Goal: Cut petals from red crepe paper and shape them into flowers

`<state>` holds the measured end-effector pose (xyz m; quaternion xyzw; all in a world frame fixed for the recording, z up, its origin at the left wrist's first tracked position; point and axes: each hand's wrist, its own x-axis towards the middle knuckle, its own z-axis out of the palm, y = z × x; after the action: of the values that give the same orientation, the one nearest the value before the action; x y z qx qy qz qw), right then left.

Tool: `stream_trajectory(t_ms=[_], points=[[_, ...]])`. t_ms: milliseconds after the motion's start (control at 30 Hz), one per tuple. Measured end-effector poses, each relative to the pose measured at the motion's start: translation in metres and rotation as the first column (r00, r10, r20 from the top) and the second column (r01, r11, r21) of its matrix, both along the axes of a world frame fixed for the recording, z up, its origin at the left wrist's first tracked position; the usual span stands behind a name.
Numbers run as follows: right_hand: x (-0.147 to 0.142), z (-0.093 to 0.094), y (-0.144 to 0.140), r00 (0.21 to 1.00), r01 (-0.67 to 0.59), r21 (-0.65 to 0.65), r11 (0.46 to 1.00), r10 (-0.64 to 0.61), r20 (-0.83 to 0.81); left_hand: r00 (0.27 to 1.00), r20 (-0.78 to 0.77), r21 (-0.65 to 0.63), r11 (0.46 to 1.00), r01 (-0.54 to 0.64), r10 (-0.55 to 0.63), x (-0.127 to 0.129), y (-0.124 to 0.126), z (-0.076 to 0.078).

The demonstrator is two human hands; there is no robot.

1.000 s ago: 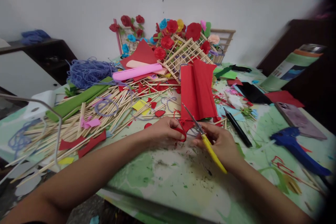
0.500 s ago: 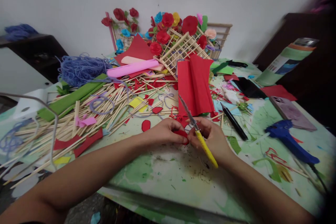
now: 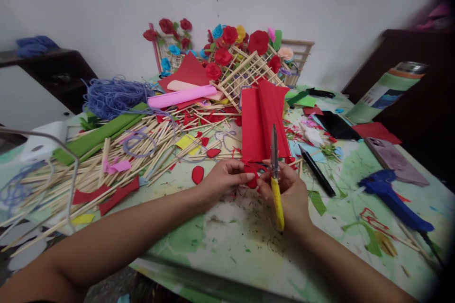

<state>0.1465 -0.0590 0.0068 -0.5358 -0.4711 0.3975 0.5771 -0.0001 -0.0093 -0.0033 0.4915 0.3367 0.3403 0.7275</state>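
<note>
Scissors (image 3: 275, 170) have been swung upright since half a second ago, blades now pointing straight away over the red crepe sheet (image 3: 263, 120). They're gripped in the right hand (image 3: 289, 194), while a small red scrap (image 3: 253, 173) is pinched by the left hand (image 3: 222, 180), just beside the blades.

A small red paper piece (image 3: 253, 173), curved at its edge, sits pinched just above the worktop. The yellow-handled scissors (image 3: 275, 175) stand beside it, thin metal blades closed and pointing away.
</note>
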Motion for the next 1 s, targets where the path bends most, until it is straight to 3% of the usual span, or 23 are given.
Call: stream_trajectory(t_ms=[400, 567, 667, 733, 800, 900, 1000], points=[[0.003, -0.003, 0.002, 1.000, 0.002, -0.036, 0.999, -0.001, 0.029, 0.998, -0.024, -0.101, 0.993, -0.058, 0.056, 0.002, 0.002, 0.001], [0.001, -0.002, 0.002, 0.999, -0.042, -0.042, 0.998, 0.043, 0.025, 0.998, -0.031, -0.068, 0.996, -0.064, 0.062, 0.003, 0.002, -0.001], [0.005, -0.004, 0.002, 0.992, -0.080, -0.003, 0.997, 0.080, 0.100, 0.998, -0.034, -0.036, 0.998, -0.052, 0.051, 0.003, 0.001, 0.000], [0.013, -0.004, 0.003, 0.967, -0.103, 0.019, 0.995, 0.095, 0.238, 0.997, -0.044, -0.002, 0.998, -0.063, 0.063, 0.002, 0.002, 0.002], [0.025, -0.002, 0.003, 0.885, -0.144, 0.036, 0.989, 0.112, 0.452, 0.996, -0.041, 0.022, 0.996, -0.082, 0.083, 0.000, 0.004, 0.005], [0.043, 0.006, 0.003, 0.650, -0.217, 0.043, 0.975, 0.112, 0.752, 0.993, -0.012, 0.039, 0.992, -0.116, 0.117, -0.004, 0.009, 0.007], [0.055, 0.016, 0.004, 0.448, -0.248, 0.014, 0.969, 0.102, 0.888, 0.990, 0.009, 0.079, 0.987, -0.140, 0.139, -0.008, 0.016, 0.008]])
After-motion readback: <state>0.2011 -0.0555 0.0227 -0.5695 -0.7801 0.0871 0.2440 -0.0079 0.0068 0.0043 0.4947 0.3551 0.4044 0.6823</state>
